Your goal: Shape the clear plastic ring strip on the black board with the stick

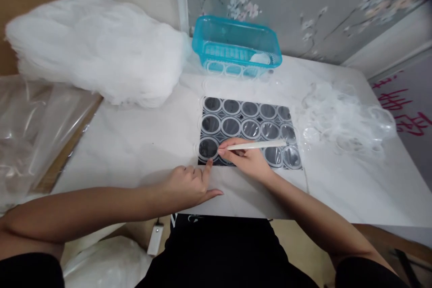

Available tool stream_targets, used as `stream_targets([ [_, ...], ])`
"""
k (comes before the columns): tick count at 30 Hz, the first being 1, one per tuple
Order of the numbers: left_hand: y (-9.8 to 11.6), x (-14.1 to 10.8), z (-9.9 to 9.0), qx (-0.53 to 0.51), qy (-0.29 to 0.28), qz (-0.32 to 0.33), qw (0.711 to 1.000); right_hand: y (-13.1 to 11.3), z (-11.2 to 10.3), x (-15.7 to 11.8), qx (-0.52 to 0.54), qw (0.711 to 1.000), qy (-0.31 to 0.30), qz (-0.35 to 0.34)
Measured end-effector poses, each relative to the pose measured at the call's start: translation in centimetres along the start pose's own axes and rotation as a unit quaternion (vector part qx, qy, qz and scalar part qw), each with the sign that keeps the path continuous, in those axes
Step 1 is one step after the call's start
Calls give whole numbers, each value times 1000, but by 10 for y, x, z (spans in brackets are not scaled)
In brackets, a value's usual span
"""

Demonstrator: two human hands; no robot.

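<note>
A dark sheet [240, 116] printed with rows of pale rings lies on the white table, with a shiny clear film over parts of it. My right hand [248, 156] is closed around a slim white pen-like stick [259, 145], held low and slanting over the sheet's front rows. Its working end is near the front left ring [208, 148], mostly hidden by the fingertips. My left hand [191, 183] rests at the sheet's near left edge. Its index finger reaches that ring's rim, the thumb sticks out, and the other fingers curl in. Nothing shows in it.
Behind the sheet stands a blue plastic basket [236, 62] with a white round thing inside. A heap of clear ring-cut film scraps [347, 121] lies at right. A large white bundle [97, 49] fills the back left. Clear plastic bagging [43, 121] hangs beside the table's left edge.
</note>
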State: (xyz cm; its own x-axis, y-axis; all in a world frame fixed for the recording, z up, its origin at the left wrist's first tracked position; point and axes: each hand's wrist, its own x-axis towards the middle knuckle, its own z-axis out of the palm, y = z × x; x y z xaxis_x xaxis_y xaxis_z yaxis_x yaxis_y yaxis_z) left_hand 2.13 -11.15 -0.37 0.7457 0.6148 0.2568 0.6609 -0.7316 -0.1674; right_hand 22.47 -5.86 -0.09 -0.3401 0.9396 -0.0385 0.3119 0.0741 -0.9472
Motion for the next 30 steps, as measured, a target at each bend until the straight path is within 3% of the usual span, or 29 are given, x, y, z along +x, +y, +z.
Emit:
stream_targets([
  [5, -3, -2, 6, 13, 31, 27, 999, -6, -4, 0, -52, 998, 4, -33],
  [12, -2, -8, 9, -9, 14, 24, 1000, -1, -3, 2, -33, 997, -59, -30],
  [25, -3, -5, 6, -1, 22, 40, 999, 2, -3, 4, -46, 994, -82, -59],
  [28, -3, -5, 6, -12, 12, 34, 999, 3, -4, 4, -77, 989, -92, -89],
  [30, -3, -4, 5, -40, -9, 23, 999, 6, -6, 4, -126, 976, -93, -154],
])
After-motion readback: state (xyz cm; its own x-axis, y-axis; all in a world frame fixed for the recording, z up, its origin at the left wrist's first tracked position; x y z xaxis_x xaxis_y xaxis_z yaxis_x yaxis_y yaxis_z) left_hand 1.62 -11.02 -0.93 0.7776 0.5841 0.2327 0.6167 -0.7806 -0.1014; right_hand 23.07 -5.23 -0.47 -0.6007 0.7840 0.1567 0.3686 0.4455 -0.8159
